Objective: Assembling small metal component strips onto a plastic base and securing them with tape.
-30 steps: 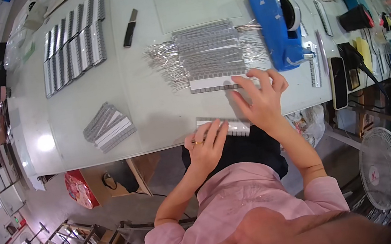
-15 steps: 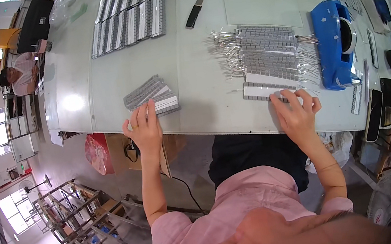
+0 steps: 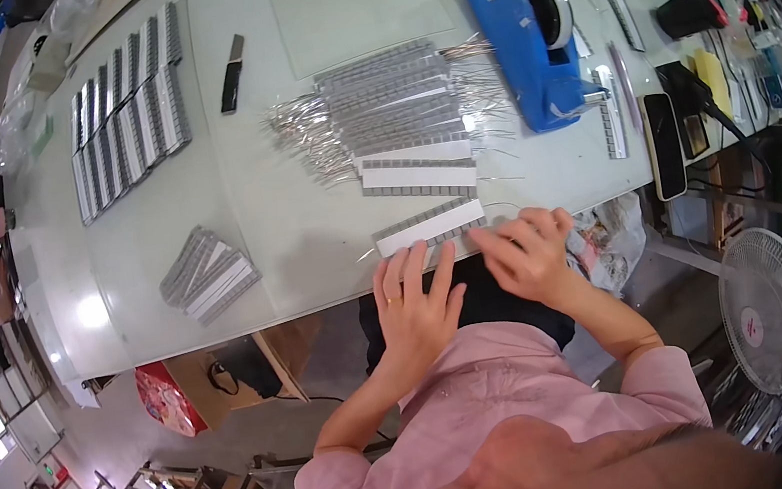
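Two bare-handed grips at the near edge of a pale, smooth, glossy surface (image 3: pixel 287 225). The strip (image 3: pixel 430 225), a thin flat rectangle with a white band beside a grey gridded one, lies on the surface close to this edge, slightly slanted, its right end farther from the person. The left grip (image 3: pixel 415 286), which bears a ring, is spread: its fingers fan apart, the tips at the strip's lower margin. The right grip (image 3: pixel 517 241) is bent loosely by the strip's right end; whether it pinches the edge cannot be told.

Just beyond lies a second strip (image 3: pixel 418 174), sloping the opposite way, near the base of the stack (image 3: pixel 395 102). The stack consists of overlapping grey gridded strips; fine, shiny, metallic-looking wires (image 3: pixel 305 128) bristle in a tangle from its sides. To its right stands a dispenser (image 3: pixel 518 48), a blue block with a round tape roll (image 3: pixel 551 11). To the left, a small pile (image 3: pixel 210 277) of strips fans out; farther off, ribbed rows (image 3: pixel 129 114) of grey and white strips lie side by side. A knife (image 3: pixel 232 74), dark-handled with a flat blade, lies between the rows and the stack.
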Available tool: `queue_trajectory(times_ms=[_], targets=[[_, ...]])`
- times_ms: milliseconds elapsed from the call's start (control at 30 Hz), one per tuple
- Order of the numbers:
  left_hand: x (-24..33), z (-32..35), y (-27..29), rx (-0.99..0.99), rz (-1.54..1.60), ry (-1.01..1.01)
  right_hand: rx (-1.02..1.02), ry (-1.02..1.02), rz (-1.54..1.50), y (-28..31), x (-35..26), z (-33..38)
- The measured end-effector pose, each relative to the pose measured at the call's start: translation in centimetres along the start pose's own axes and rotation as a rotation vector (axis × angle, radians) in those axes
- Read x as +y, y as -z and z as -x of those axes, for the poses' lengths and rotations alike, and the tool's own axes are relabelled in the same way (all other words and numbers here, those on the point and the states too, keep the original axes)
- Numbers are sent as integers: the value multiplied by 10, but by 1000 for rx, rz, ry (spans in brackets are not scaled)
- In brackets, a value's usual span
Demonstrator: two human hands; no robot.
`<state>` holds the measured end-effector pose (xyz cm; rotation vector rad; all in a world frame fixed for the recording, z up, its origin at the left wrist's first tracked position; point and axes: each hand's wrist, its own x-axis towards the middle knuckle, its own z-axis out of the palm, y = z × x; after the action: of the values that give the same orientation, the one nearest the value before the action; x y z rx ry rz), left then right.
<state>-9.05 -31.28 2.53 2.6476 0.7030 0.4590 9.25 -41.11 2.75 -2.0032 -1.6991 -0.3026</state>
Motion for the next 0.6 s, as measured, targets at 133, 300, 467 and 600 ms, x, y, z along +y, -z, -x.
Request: queue_trajectory(times_ms=[133, 300, 467, 600], targets=[[17, -15, -11, -77, -73, 81, 66, -184, 14, 12, 32, 6], [22, -20, -13, -91, -103, 95, 83, -171, -12, 6, 35, 1], [19, -19, -13, -77, -113, 95, 208, -286, -8, 9, 42, 13], [19, -20, -12, -80, -110, 86, 164, -200, -11, 20, 43, 16]])
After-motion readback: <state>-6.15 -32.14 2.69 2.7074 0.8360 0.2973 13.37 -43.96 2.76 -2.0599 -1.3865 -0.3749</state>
